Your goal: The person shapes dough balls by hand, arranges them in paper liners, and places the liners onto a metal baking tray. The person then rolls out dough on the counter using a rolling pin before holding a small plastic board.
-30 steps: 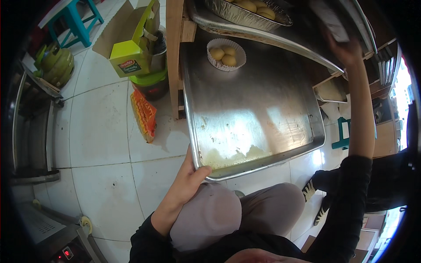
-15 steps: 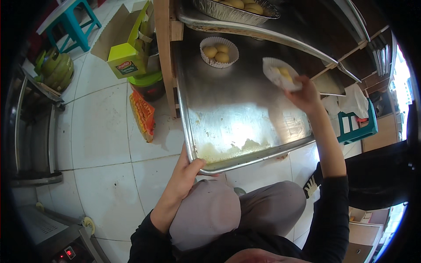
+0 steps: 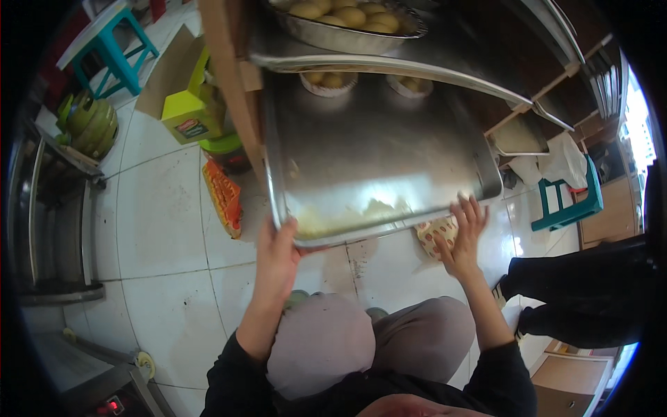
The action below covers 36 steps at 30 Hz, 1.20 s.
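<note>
Right in the middle is the biggest thing, a wide shiny metal tray [image 3: 375, 153]. It rests on a wooden rack [image 3: 226, 76] that runs up toward 11 o'clock. Most of the tray is bare, with a pale yellow smear near its front edge.

Above it, at 12 o'clock, a second metal tray edge [image 3: 389, 66] sticks out, and a foil pan of round yellow buns [image 3: 347, 21] sits on top of that. Two small paper cups of buns [image 3: 330, 80] sit at the far end of the big tray, partly hidden under the upper one.

At 10 o'clock a yellow and green box [image 3: 191, 115] stands on the white floor tiles. At 11 o'clock is a teal stool [image 3: 111, 48], and another teal stool [image 3: 566, 201] is at 3 o'clock.

The left hand [image 3: 278, 257] is at 7 o'clock from the tray's middle. Its fingers are curled tight over the tray's front left corner, holding it.

The right hand [image 3: 462, 236] is at 4 o'clock. Its fingers are spread wide open and flat, with the tips touching the tray's front right edge. It grips nothing.
</note>
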Available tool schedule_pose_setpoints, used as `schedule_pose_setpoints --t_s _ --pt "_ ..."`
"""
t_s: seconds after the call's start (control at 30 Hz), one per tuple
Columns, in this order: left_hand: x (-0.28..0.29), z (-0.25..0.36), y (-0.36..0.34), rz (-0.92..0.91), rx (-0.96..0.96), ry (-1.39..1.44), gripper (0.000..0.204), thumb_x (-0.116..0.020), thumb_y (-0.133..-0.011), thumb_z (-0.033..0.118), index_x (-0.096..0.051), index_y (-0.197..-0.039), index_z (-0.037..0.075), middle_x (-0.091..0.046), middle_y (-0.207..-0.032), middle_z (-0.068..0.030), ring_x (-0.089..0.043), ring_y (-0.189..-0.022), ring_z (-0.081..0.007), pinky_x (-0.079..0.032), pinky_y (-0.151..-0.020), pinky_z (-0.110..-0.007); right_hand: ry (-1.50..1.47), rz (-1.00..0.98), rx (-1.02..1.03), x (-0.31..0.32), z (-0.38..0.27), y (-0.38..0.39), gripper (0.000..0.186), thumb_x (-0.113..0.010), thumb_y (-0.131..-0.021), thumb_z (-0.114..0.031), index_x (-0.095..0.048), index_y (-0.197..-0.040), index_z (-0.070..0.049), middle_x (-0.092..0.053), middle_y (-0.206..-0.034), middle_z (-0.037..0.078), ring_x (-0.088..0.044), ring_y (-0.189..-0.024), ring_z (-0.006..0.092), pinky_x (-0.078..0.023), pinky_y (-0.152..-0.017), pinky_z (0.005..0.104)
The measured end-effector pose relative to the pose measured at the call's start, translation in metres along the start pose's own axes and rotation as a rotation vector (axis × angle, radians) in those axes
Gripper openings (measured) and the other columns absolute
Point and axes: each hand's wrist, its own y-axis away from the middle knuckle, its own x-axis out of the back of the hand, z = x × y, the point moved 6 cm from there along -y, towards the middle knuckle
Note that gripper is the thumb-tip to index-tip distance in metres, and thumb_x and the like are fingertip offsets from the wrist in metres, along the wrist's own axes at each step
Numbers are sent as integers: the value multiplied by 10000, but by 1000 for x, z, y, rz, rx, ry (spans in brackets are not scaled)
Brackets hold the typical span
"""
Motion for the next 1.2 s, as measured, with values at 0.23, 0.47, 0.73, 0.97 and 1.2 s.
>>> schedule_pose_setpoints --t_s 0.23,0.47,0.73,0.97,1.2 --pt "-42 21 -75 136 -154 299 259 -541 -798 185 -427 -978 38 -501 -915 -64 -517 -783 -162 -457 -686 -270 -140 212 -52 -42 30 -103 341 -488 -752 -95 -441 -1088 -56 -415 -1083 138 -327 -1072 332 -222 -890 486" --pt "-35 -14 -74 214 -5 320 349 -618 -744 192 -399 -986 69 -418 -989 -33 -460 -876 -114 -463 -754 -271 -240 172 -136 -50 33 -107 303 -505 -703 -68 -474 -1003 -35 -443 -962 143 -370 -1011 326 -245 -857 493" --pt "-121 61 55 301 442 -44 290 -561 -780 151 -403 -989 27 -433 -939 -74 -499 -768 -158 -468 -705 -280 -147 -667 -358 12 15 -70 659 -578 -714 -295 -251 -1245 -80 -226 -1277 210 -271 -1166 335 -272 -912 491" --pt "-261 216 113 115 301 -394 161 -569 -784 188 -550 -812 31 -567 -698 -28 -496 -553 -63 -421 -526 -182 -796 -366 -577 238 32 -160 292 -512 -803 -245 -584 -651 -6 -577 -559 57 -543 -510 121 -431 -513 263" --pt "-308 314 107 371 151 -53 386 -348 -868 377 -520 -744 54 -546 -683 -57 -502 -578 -129 -407 -551 -245 -893 242 -1149 368 163 -283 297 -510 -797 -308 -504 -845 -16 -528 -608 56 -487 -464 115 -387 -421 252"
